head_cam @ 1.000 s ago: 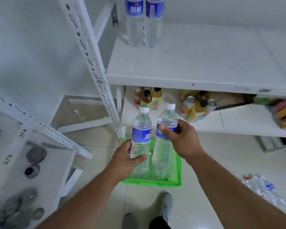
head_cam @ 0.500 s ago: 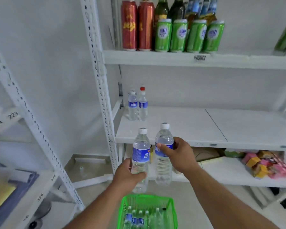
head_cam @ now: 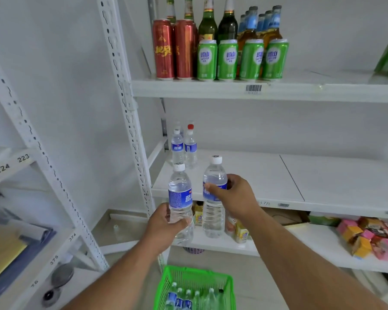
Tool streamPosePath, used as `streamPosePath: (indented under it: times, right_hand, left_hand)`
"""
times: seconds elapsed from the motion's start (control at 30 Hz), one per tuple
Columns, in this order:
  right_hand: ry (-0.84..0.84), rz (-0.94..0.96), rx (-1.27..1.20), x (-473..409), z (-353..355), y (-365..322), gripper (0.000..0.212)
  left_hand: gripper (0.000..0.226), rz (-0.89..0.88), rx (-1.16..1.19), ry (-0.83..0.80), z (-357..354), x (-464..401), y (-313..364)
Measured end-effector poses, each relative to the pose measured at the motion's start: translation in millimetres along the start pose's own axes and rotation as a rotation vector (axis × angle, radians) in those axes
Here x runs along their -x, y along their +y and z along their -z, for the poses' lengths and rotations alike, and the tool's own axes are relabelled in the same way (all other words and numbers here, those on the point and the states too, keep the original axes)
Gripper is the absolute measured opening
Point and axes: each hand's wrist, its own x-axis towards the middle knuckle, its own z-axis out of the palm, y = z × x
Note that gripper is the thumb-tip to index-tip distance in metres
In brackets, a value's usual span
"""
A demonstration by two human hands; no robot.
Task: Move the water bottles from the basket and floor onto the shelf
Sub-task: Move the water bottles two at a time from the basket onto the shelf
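Note:
My left hand (head_cam: 164, 227) grips the lower body of a clear water bottle (head_cam: 180, 195) with a blue label and white cap. My right hand (head_cam: 235, 198) grips a second water bottle (head_cam: 213, 218) round its label. Both bottles are upright, held in the air just in front of the white middle shelf (head_cam: 255, 177). At the back left of that shelf stand several water bottles (head_cam: 184, 148), one with a red cap. Below, the green basket (head_cam: 164, 285) on the floor holds several more bottles (head_cam: 188, 298).
The upper shelf (head_cam: 300, 91) carries red cans, green cans (head_cam: 242, 59) and glass bottles. The lower shelf holds small drink bottles and coloured packets (head_cam: 372, 238). A perforated white upright (head_cam: 126, 101) stands left of the shelves. Another rack (head_cam: 14, 164) is at my left.
Both hands lifted the two bottles out of the basket and up to the level of the middle shelf. My view rose from the floor to the shelves.

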Motion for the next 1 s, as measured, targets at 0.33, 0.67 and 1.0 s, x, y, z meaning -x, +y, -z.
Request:
streamPosePath:
  times: [0.33,0.67,1.0]
  right_hand:
    - [-0.003,0.027,0.037,-65.7,-17.9,1.8,0.038]
    - [0.041,-0.031,0.145,-160.4,-58.5,4.4,0.040]
    - [0.080,-0.104,0.077,-224.5,-91.2,27.8,0.038]
  left_hand:
    - [0.042,0.013,0.015,-0.025,2.3,-60.3,-1.9]
    - [0.050,0.081,-0.052,-0.029,22.6,-171.4,-12.1]
    - [0.040,0.061,-0.100,-0.016,29.6,-250.9,-30.0]
